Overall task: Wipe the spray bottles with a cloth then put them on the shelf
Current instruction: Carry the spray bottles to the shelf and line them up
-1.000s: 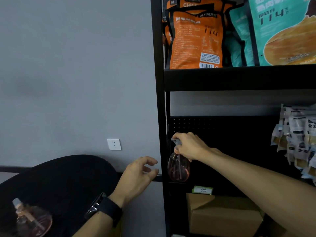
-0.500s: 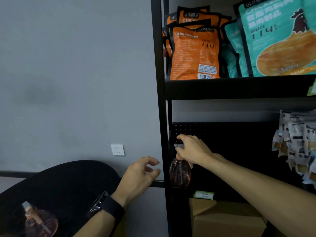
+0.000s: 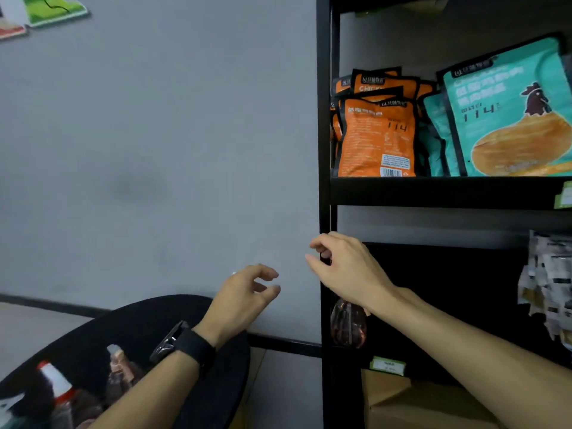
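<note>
A pinkish clear spray bottle [image 3: 348, 328] stands on the left end of the black shelf [image 3: 433, 193], its head hidden behind my right wrist. My right hand [image 3: 346, 270] hovers above it in front of the shelf post, fingers loosely curled and holding nothing. My left hand [image 3: 244, 297], with a black watch on the wrist, floats over the round black table [image 3: 130, 332], fingers relaxed and empty. Two more spray bottles stand on the table: a pink one [image 3: 119, 371] and one with a red and white head [image 3: 57, 394]. No cloth is in view.
Orange bags [image 3: 376, 134] and teal bags [image 3: 507, 113] fill the upper shelf. Small packets [image 3: 548, 283] hang at the right. A cardboard box [image 3: 411, 404] sits on the lower shelf. A grey wall is behind the table.
My right hand has let go of the bottle's head and lifted up and left, leaving the bottle on the shelf. The view tilted up; my left hand stayed put.
</note>
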The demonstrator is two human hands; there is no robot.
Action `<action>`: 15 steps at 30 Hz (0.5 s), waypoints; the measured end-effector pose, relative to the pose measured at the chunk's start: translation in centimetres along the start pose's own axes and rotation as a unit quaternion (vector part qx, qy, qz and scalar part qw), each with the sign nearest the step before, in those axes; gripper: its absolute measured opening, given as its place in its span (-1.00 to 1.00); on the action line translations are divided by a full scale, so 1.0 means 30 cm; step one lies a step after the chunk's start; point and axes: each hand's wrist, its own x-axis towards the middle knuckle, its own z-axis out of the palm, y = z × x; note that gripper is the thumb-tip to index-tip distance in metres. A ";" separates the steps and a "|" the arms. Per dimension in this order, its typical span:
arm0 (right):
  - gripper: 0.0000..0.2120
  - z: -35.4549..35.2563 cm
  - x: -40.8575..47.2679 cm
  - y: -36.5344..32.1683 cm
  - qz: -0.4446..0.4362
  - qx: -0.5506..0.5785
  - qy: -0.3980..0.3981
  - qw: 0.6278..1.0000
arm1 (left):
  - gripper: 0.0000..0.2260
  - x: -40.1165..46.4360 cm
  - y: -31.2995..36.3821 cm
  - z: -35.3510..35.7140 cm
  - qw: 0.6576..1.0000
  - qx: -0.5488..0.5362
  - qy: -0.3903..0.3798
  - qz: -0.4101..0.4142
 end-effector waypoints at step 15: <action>-0.42 0.433 0.038 -0.322 -0.069 0.040 -0.179 0.981 | -0.42 -0.289 -0.246 -0.391 0.984 0.126 0.074 -0.100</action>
